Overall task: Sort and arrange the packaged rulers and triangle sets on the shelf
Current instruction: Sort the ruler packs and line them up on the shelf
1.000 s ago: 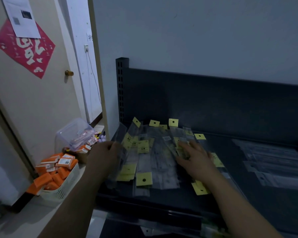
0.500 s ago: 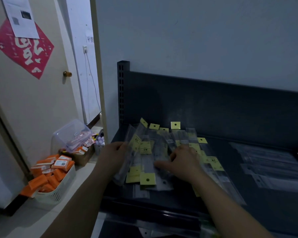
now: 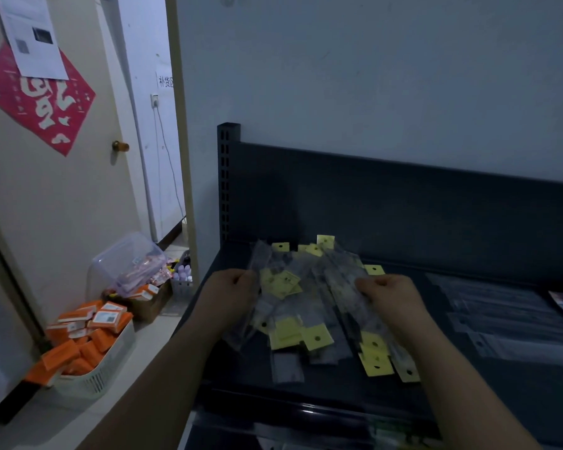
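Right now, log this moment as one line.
left hand: gripping ruler packs | right hand: gripping same pile | pile: unsorted, on dark shelf | clear packs: right, untouched

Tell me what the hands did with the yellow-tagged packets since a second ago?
The right hand was lying flat on the pile of ruler packets; now it has curled and pinched some at the pile's right side. The left hand stays gripping the left edge. The packets look gathered closer between the hands. The clear packets farther right on the shelf and the basket of orange boxes stayed put.
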Available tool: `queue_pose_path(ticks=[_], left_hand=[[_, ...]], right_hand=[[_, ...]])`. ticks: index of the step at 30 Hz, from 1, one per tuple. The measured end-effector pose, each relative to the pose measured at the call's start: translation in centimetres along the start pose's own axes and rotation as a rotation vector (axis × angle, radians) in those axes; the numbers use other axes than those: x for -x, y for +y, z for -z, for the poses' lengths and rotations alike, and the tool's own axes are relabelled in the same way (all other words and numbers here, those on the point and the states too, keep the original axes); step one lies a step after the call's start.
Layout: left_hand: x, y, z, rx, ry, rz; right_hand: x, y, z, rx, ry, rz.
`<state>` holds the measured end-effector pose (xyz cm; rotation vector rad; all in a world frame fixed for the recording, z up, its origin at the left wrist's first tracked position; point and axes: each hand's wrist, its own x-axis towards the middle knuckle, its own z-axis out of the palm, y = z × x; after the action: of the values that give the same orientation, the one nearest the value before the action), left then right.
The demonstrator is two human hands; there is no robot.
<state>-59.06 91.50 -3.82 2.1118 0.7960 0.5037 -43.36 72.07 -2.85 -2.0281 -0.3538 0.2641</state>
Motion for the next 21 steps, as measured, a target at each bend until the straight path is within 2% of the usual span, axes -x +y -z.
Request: queue_pose_path(ticks=[4, 7, 11, 13, 16, 18, 21], left_hand=[[-0.7, -0.3, 0.7, 0.02, 0.056, 0.017], [-0.3, -0.4, 0.9, 0.11, 0.064, 0.046], [0.5, 0.6, 0.9, 0.519, 0.026, 0.137], [0.7, 1.2, 0.9, 0.734, -0.032, 0.199], [0.9, 2.0, 0.2, 0.933, -0.131, 0.213], [1.3, 2.5, -0.2, 0.949, -0.187, 0.197], [1.5, 2.7, 0.0, 0.938, -0.217, 0.173]], right_hand=[[0.2, 0.6, 0.5, -0.058, 0.057, 0.042], [0.4, 0.7, 0.9, -0.204, 0.111, 0.064], [0.5, 0.4, 1.5, -0.341, 0.144, 0.063], [0.9, -0.3, 1.5, -0.368, 0.06, 0.063], [1.9, -1.5, 0.1, -0.452, -0.224, 0.087], [2.5, -2.1, -0.9, -0.463, -0.353, 0.09], [2.7, -2.5, -0.9, -0.414, -0.431, 0.095]])
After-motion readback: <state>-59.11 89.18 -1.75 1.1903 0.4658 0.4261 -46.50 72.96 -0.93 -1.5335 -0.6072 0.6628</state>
